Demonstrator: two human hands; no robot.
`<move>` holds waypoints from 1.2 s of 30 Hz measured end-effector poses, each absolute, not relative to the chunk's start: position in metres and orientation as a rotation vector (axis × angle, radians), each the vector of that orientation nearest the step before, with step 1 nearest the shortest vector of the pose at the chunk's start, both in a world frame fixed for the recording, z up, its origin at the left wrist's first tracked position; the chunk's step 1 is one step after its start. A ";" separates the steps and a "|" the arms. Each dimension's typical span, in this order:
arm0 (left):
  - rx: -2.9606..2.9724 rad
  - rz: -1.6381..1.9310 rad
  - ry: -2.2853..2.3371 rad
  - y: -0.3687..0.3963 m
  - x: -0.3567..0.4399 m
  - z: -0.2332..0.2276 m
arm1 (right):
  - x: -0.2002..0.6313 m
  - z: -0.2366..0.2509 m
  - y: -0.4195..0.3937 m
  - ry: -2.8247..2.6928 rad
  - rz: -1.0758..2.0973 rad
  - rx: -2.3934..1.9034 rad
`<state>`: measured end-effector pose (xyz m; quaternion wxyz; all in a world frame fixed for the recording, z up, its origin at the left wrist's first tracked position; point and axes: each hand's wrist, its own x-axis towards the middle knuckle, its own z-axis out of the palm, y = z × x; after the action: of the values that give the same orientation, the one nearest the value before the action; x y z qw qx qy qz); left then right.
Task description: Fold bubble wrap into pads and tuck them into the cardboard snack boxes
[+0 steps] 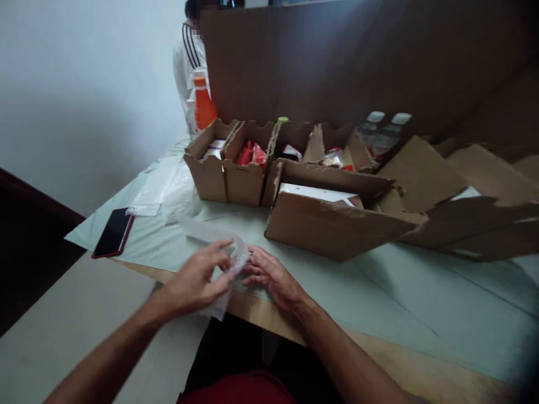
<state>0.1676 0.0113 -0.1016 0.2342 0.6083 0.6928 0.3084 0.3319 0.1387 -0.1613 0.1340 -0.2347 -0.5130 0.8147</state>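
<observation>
Clear plastic bag [227, 252] sits at the table's [379, 303] near edge, pinched by the left hand [196, 280], while the right hand's [272, 275] fingertips rest on its rim. The person seems to be working the mouth apart; next calls for separating the thin layers.

Clear plastic bag [227, 247] showing whitish; brown cardboard boxes [328, 224] sitting at twelve o'clock; orange bottle [204, 106] glowing at eleven; red-edged black phone [113, 233] lying at ten.

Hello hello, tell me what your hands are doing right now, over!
Left hand and right hand both pinching a clear plastic bag at the table edge. Cardboard boxes just behind. Phone off left.
</observation>
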 end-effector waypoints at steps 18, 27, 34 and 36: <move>1.910 0.780 2.279 0.020 0.225 -0.173 | 0.401 -0.179 0.142 -1.753 2.032 -0.969; 1.982 1.053 2.309 0.082 0.181 -0.169 | 0.446 -0.144 0.167 -1.986 1.342 -1.209; 1.651 1.371 2.066 0.126 0.206 -0.150 | 0.501 -0.144 0.223 -1.770 0.627 -1.362; 1.611 1.341 2.025 0.139 0.216 -0.148 | 0.490 -0.147 0.238 -1.828 0.677 -1.338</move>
<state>0.2161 0.1391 -0.1475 0.1134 0.5492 0.6903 0.4571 0.4901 0.2379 -0.1471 0.3787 -0.5238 -0.7155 0.2650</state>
